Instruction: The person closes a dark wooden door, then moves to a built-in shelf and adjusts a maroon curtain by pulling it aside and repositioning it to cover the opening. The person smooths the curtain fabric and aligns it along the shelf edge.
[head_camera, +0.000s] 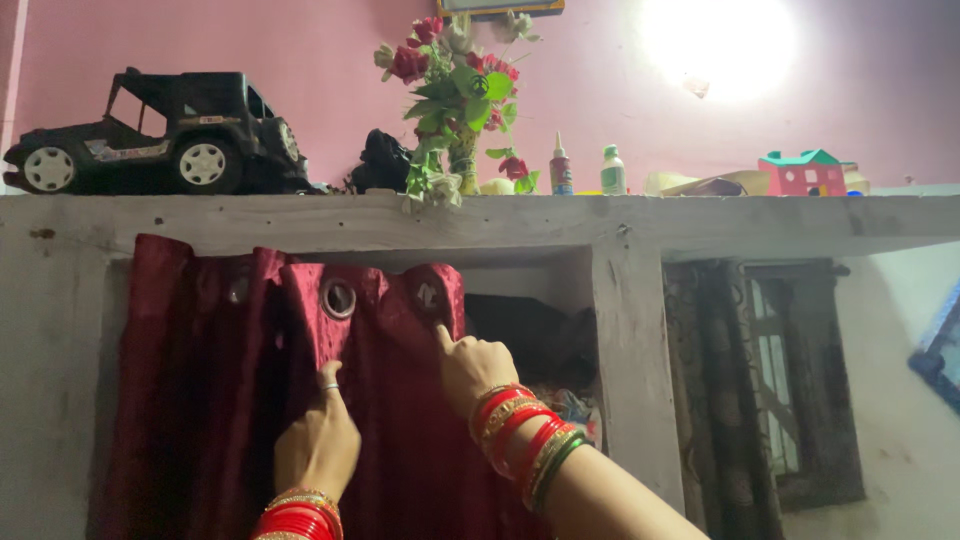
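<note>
A dark red eyelet curtain (200, 380) hangs under a grey concrete shelf (480, 222) and is bunched toward the left of the opening. My left hand (318, 440), with a ring and red bangles, pinches a fold of the cloth just below a metal eyelet (338, 298). My right hand (476, 368), with red and gold bangles on the wrist, grips the curtain's right edge near its top, index finger pointing up. Behind the curtain's edge the recess is dark, with some cloth inside.
On the shelf stand a black toy jeep (160, 135), a vase of artificial roses (458, 100), two small bottles (585, 172) and a small toy house (803, 173). A concrete pillar (635, 370) divides the recess from a barred window (780, 380) with a dark curtain. A bright lamp (715, 40) glares above.
</note>
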